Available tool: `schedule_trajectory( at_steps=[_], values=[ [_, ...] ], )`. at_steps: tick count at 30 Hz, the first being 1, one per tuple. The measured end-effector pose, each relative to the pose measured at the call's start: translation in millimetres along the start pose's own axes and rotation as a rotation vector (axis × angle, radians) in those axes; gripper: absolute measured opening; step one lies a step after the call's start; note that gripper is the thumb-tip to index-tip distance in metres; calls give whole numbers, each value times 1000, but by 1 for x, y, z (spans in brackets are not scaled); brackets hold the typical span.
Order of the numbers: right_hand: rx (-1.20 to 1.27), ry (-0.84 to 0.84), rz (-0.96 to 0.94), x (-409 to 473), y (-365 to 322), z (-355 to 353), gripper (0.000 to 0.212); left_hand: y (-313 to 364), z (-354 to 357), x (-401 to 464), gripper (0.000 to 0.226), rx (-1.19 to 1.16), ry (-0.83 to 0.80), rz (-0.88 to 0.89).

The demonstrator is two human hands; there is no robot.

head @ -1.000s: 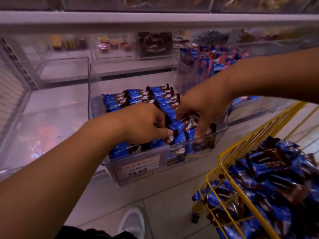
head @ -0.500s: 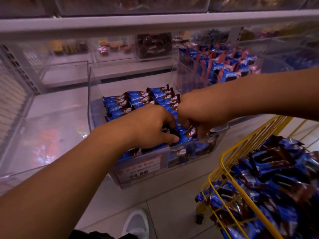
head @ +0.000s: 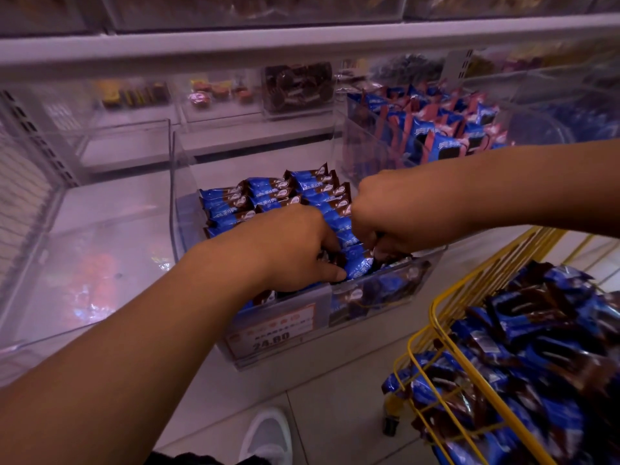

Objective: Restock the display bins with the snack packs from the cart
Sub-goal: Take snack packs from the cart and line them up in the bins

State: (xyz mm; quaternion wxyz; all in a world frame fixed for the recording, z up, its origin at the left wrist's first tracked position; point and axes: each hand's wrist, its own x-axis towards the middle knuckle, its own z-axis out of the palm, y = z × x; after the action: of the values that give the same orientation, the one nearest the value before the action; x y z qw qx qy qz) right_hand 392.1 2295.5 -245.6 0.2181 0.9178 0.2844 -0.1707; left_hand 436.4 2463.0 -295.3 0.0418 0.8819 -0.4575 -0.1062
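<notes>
Snack packs [head: 356, 263] lie in the front of the clear display bin [head: 183, 209], long axes left-right, directly beneath both hands: the left hand [head: 288, 250] pinches one, the right hand [head: 385, 216] curls around others, with the cart [head: 446, 333] nearer the right.
</notes>
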Motion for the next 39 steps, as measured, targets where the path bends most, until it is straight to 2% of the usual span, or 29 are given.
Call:
schedule_trajectory(
  at_steps=[2, 6, 8, 9, 11, 13, 15, 16, 18, 21, 24, 25, 27, 29, 30, 32, 34, 35, 37, 39],
  values=[
    [-39, -63, 65, -7, -2, -2, 20, -1, 0, -1, 47, 14, 1, -3],
    [-130, -154, 59, -9, -8, 9, 19, 2, 1, 1, 44, 19, 21, -2],
    [-82, -231, 55, -8, -7, 1, 16, 3, 2, 2, 43, 15, 18, -1],
    [-5, -251, 47, -8, -4, -5, 15, 2, 1, 1, 42, 3, 11, 2],
    [187, -182, 34, -5, 5, -16, 12, 0, -3, -1, 39, -45, 19, 4],
    [449, -144, 80, -1, 14, -20, 18, -4, -11, -5, 31, -78, 76, -13],
    [797, -362, 162, 5, 12, -12, 22, -8, -18, -11, 22, -59, 89, -58],
    [873, -462, 178, 9, 7, -6, 22, -10, -20, -14, 22, -44, 49, -93],
    [892, -515, 181, 15, -2, 2, 19, -14, -20, -19, 23, -24, -82, -158],
    [850, -464, 195, 17, -1, -9, 16, -15, -18, -25, 24, -15, -194, -180],
    [523, -87, 195, 17, 4, -27, 9, -11, -21, -30, 28, -12, -193, -192],
    [499, -11, 200, 17, 1, -28, 17, -9, -21, -31, 30, -10, -189, -205],
    [573, -94, 204, 15, -6, -22, 44, -4, -23, -33, 36, 24, -185, -271],
    [634, -217, 199, 6, -18, -13, 50, 3, -25, -35, 38, 107, -229, -339],
    [652, -185, 195, -3, -20, -10, 50, 6, -26, -35, 38, 149, -262, -348],
    [626, 59, 204, -35, -20, -13, 46, 13, -29, -35, 38, 226, -291, -334],
    [531, 315, 234, -83, -14, -16, 33, 21, -33, -34, 39, 299, -220, -293],
    [511, 345, 236, -109, -13, -12, 28, 27, -36, -31, 38, 306, -124, -257],
    [581, 157, 279, -155, -17, 4, 25, 51, -40, -24, 32, 174, 165, -101],
    [591, -178, 377, -177, -30, 39, 34, 91, -40, -13, 26, -32, 380, 174]
  ],
)
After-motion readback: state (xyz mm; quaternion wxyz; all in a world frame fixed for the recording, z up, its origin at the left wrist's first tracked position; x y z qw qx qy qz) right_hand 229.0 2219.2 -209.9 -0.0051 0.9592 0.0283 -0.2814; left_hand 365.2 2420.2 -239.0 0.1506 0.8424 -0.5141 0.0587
